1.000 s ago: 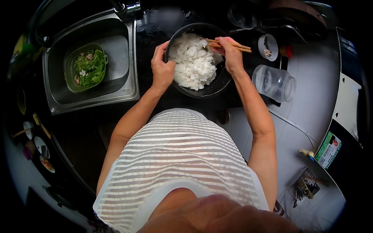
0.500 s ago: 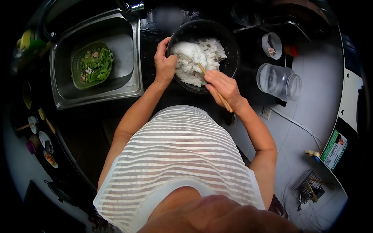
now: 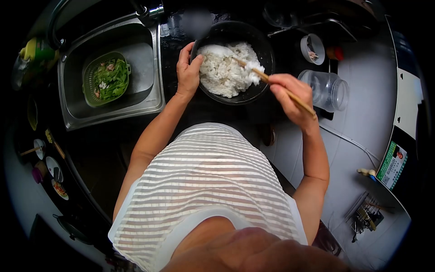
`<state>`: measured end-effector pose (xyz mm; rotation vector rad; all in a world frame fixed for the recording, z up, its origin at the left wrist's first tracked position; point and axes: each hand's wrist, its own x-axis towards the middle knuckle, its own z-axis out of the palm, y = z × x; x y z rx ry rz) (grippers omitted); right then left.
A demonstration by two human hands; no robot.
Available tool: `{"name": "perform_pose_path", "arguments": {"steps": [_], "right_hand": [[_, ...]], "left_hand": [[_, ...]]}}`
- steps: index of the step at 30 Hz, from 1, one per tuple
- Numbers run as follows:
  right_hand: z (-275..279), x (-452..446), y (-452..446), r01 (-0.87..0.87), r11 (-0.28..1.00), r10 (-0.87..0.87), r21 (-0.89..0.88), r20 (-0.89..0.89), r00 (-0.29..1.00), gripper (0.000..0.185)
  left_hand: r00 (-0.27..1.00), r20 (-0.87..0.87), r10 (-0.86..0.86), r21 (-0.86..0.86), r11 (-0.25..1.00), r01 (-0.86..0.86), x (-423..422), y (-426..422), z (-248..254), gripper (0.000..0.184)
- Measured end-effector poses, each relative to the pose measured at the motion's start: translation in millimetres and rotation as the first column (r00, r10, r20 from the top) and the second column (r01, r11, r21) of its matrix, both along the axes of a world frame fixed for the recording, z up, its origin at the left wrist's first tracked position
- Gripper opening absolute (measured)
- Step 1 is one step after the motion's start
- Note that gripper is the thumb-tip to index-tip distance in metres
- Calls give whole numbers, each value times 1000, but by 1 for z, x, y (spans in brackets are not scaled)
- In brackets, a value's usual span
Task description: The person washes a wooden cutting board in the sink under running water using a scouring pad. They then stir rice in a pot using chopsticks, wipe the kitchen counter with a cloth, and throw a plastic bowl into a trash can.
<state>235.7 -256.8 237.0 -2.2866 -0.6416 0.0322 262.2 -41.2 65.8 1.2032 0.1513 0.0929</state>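
A dark round bowl (image 3: 240, 97) stands on the black counter with a mound of white rice (image 3: 226, 77) in it. On top of the rice, at the upper left, lies a smooth patch of fine white powder or grains (image 3: 219, 50). My left hand (image 3: 188, 72) grips the bowl's left rim, thumb over the edge. A pair of wooden chopsticks (image 3: 258, 72) is held in my closed right hand (image 3: 294, 97), just right of the bowl. Their tips reach over the rice, and a clump of rice clings near them.
Left of the bowl is a steel sink (image 3: 147, 99) holding a green colander (image 3: 86, 86) of leafy greens (image 3: 113, 81). To the right lie a clear jar (image 3: 324, 90) on its side and a small white bowl (image 3: 312, 47). A faucet (image 3: 149, 11) rises behind the sink.
My right hand has moved right and slightly up with the chopsticks, lifting some rice. The white patch on top looks smaller. My left hand stays on the rim.
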Motion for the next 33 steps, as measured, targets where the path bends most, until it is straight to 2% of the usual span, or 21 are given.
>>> {"name": "perform_pose_path", "arguments": {"steps": [2,4,6,7,8,10,11,12,14,16,17,20,24,25,26,28,29,30,32,33], "right_hand": [[-8,19,0,141,990,-140,4,-58,988,11],[-38,42,0,246,961,-221,125,-182,958,13],[-69,62,11,257,933,-199,250,-233,952,15],[-78,64,23,282,915,-179,287,-338,924,16],[-83,62,32,166,949,-82,269,-298,951,14],[-83,52,41,-104,978,113,179,-39,993,10],[-76,45,36,-191,975,198,114,-47,979,13],[-69,35,33,-270,961,268,56,37,963,13],[-61,17,29,-321,947,317,23,108,942,13],[-53,0,24,-376,924,381,-63,109,918,17],[-51,-8,21,-411,903,422,-124,74,904,20],[-34,-13,11,-423,897,427,-126,4,904,19],[-2,5,-3,-210,978,210,0,-93,973,11],[-3,11,0,-151,989,151,-10,-16,988,8],[-5,17,3,-113,994,113,1,-24,993,8],[-18,25,11,-31,997,31,75,7,1000,7],[-26,29,17,16,985,-13,174,-20,1000,6],[-35,34,22,35,981,-36,191,-2,999,7],[-65,39,37,102,956,-88,274,-62,994,6],[-82,31,44,103,964,-81,245,-98,992,7]], "left_hand": [[1000,-11,5,-45,999,-5,0,0,0,34],[1000,-9,-8,11,1000,8,1,1,-4,34],[1000,-12,-2,28,1000,3,1,2,-7,33],[1000,-17,-3,43,999,4,2,2,-8,32],[1000,-16,5,47,999,-4,3,2,-10,32],[999,-1,36,89,995,-36,3,1,-13,29],[999,-7,40,105,994,-39,3,2,-8,27],[999,-7,41,106,994,-40,4,3,-8,27],[998,-15,57,122,991,-55,5,2,-8,27],[998,-17,66,131,989,-63,6,1,-6,26],[998,-9,66,144,987,-65,6,2,-6,26],[998,6,68,162,984,-68,4,1,-6,26],[995,-19,93,139,986,-89,-13,-6,-2,29],[994,-11,109,126,986,-107,-21,-9,-1,30],[995,-11,98,106,990,-96,-28,-11,-1,32],[996,-62,63,1,998,-63,-45,-14,5,32],[992,-122,28,-50,998,-34,-51,-13,12,35],[991,-127,31,-46,998,-37,-53,-10,9,35],[997,-83,2,134,991,9,-52,-5,5,38],[993,-116,3,78,997,6,-47,-4,6,36]]}}
